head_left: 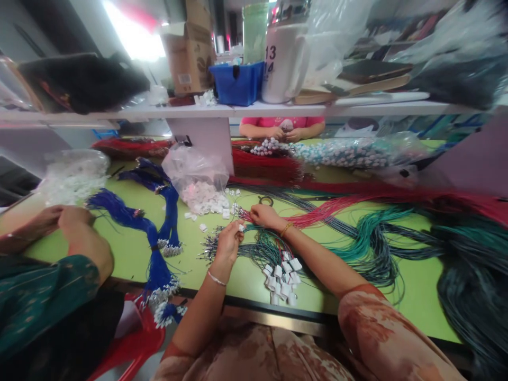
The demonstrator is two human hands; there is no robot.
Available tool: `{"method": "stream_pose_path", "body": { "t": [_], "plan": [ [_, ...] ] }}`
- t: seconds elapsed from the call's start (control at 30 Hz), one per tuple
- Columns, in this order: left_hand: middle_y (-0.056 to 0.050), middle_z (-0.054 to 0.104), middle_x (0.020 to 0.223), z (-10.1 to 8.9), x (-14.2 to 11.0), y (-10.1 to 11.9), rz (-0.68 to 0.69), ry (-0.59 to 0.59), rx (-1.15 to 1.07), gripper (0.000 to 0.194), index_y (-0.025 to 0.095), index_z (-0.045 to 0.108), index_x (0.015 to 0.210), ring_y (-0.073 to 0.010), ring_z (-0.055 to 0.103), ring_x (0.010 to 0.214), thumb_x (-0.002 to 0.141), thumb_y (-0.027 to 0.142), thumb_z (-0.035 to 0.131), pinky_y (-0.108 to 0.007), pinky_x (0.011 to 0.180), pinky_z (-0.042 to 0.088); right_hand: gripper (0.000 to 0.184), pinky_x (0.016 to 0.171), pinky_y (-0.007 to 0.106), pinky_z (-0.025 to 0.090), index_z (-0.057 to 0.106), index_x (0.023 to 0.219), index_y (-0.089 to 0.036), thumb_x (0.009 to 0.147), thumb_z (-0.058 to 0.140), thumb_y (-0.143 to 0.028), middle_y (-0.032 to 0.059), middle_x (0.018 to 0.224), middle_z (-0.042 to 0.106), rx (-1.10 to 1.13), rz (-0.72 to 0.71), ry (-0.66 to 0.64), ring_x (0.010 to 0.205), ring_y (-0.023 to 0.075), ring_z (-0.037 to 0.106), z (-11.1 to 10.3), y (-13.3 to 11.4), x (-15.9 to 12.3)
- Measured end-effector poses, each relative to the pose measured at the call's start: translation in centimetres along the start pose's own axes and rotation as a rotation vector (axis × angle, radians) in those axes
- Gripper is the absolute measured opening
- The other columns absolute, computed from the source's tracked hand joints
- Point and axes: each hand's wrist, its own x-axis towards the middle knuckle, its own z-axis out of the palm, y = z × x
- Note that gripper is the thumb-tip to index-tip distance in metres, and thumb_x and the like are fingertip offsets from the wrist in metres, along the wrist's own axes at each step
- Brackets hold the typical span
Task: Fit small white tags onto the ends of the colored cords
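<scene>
Pinched a small white plastic connector (241, 228) in the fingertips of the left hand (229, 242), above the pale green tabletop (246, 275). Gripped long, thin red wires (313, 212) in the curled right hand (265, 217), just farther and to the right. Included blocky white connectors (283, 283) at the near side and a translucent plastic bag (194, 161) with white pieces (204, 198) at far left.

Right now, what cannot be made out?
Head view, too small: details of the white piece in the left hand.
Head view, behind the right hand: part of the red wires.
Head view, cut by right edge: dark wires.
Head view, behind mug and shelf: head of the person opposite.
</scene>
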Motion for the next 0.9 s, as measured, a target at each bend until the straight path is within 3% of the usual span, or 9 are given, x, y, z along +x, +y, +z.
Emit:
{"method": "stream_pose_path", "body": {
  "t": [0.13, 0.23, 0.37, 0.5, 0.73, 0.9],
  "plan": [
    [-0.002, 0.064, 0.068, 0.0, -0.1, 0.2, 0.000, 0.027, -0.017, 0.032, 0.010, 0.070, 0.080, -0.0049, 0.048, 0.051, 0.056, 0.028, 0.080, -0.017, 0.049, 0.035, 0.015, 0.059, 0.025, 0.028, 0.058, 0.081, -0.015, 0.086, 0.045, -0.021, 0.0078, 0.077, 0.063, 0.078, 0.036, 0.150, 0.064, 0.0143, 0.047, -1.0, 0.2, -0.4],
    [-0.002, 0.064, 0.069, 0.1, 0.0, 0.2, 0.005, 0.007, -0.033, 0.031, 0.010, 0.069, 0.081, -0.0049, 0.049, 0.053, 0.057, 0.026, 0.079, -0.017, 0.050, 0.035, 0.014, 0.061, 0.023, 0.032, 0.057, 0.083, -0.015, 0.084, 0.044, -0.021, 0.0032, 0.073, 0.060, 0.290, -0.031, 0.250, 0.063, 0.0125, 0.047, -2.1, -0.2, -0.9],
    [-0.003, 0.064, 0.073, 0.2, 0.2, -0.1, 0.032, -0.039, -0.072, 0.026, 0.011, 0.068, 0.081, -0.0052, 0.049, 0.056, 0.061, 0.026, 0.078, -0.018, 0.053, 0.037, 0.016, 0.060, 0.022, 0.034, 0.057, 0.078, -0.014, 0.082, 0.048, -0.027, 0.0001, 0.070, 0.057, 0.550, -0.158, 0.194, 0.062, 0.0106, 0.046, -2.9, -2.0, -1.8],
    [-0.002, 0.063, 0.074, 0.2, 0.2, -0.2, 0.062, -0.051, -0.105, 0.024, 0.012, 0.068, 0.082, -0.0058, 0.049, 0.057, 0.064, 0.026, 0.077, -0.019, 0.056, 0.039, 0.016, 0.059, 0.021, 0.035, 0.059, 0.078, -0.014, 0.080, 0.051, -0.028, 0.0002, 0.071, 0.057, 0.676, -0.230, 0.113, 0.064, 0.0108, 0.046, -2.8, -3.8, -3.2],
    [-0.001, 0.061, 0.072, 0.4, 0.0, -0.2, 0.073, -0.055, -0.104, 0.023, 0.014, 0.068, 0.086, -0.0067, 0.049, 0.057, 0.070, 0.029, 0.073, -0.021, 0.057, 0.039, 0.014, 0.049, 0.020, 0.023, 0.059, 0.073, -0.014, 0.075, 0.056, -0.028, -0.0053, 0.057, 0.043, 0.694, -0.100, 0.127, 0.052, 0.0074, 0.032, -1.3, -3.9, -4.8],
    [-0.001, 0.061, 0.071, 0.6, -0.2, -0.3, 0.089, -0.056, -0.097, 0.020, 0.014, 0.067, 0.082, -0.0072, 0.049, 0.057, 0.071, 0.030, 0.072, -0.021, 0.057, 0.038, 0.011, 0.049, 0.021, 0.021, 0.055, 0.065, -0.015, 0.070, 0.056, -0.025, -0.0062, 0.054, 0.038, 0.647, -0.099, 0.167, 0.051, 0.0067, 0.030, -1.3, -3.9, -5.1]
  ]
}}
